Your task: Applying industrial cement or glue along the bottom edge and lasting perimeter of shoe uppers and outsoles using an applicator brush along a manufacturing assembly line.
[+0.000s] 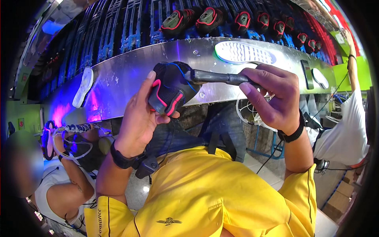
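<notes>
In my left hand (139, 114) is a black shoe upper (167, 89) with red-pink trim, held above the near edge of the metal bench. The fingers and thumb wrap round its lower left side. A thin blue line crosses the dark fabric. My right hand (274, 93) is closed round the end of a dark hammer-like tool (219, 77), thumb below the handle. That tool lies level, and its far end meets the right side of the shoe upper. Whether it presses on the surface or only touches it, I cannot tell.
Beyond the metal bench (130, 73) runs a conveyor of blue slats (130, 31) carrying several black-and-red shoes (209, 19). White soles lie on the bench, one at left (83, 87), one at centre right (244, 53). Co-workers stand at left and right, with cables nearby.
</notes>
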A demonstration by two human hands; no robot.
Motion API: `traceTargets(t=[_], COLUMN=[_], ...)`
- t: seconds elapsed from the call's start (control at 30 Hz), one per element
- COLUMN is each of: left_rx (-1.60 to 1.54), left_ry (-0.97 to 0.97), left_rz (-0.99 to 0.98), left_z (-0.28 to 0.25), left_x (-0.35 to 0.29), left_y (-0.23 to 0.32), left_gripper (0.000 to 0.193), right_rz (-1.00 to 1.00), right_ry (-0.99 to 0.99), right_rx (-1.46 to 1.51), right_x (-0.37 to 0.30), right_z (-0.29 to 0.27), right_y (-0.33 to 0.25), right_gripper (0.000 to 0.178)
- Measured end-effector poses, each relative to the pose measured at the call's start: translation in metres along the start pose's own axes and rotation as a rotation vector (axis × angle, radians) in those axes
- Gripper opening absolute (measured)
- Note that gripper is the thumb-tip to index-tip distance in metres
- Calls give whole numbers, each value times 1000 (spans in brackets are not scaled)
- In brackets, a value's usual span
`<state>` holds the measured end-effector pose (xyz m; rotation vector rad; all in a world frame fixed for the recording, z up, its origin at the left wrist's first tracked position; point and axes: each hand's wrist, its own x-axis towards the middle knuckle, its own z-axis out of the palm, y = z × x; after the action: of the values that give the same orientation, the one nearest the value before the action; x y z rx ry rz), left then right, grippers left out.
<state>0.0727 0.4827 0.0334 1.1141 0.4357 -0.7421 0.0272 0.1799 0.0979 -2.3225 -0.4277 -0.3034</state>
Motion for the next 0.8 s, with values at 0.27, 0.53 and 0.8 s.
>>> traceTargets(t=[0.27,0.53,0.8], left_rx=[-146,-470,-470], left_ry=[-106,-258,-261], left_rz=[-147,-420,-465], left_z=[-23,-17,-11], left_x=[3,-7,-17], left_y=[-16,-14,-19], left_gripper=[57,37,32], right_rz=[-112,-130,-49], right_ry=[35,105,115], right_rx=[-43,56,210], right_x=[8,8,-8], right_z=[6,23,41], right_y=[7,21,29], right_gripper=[23,25,27])
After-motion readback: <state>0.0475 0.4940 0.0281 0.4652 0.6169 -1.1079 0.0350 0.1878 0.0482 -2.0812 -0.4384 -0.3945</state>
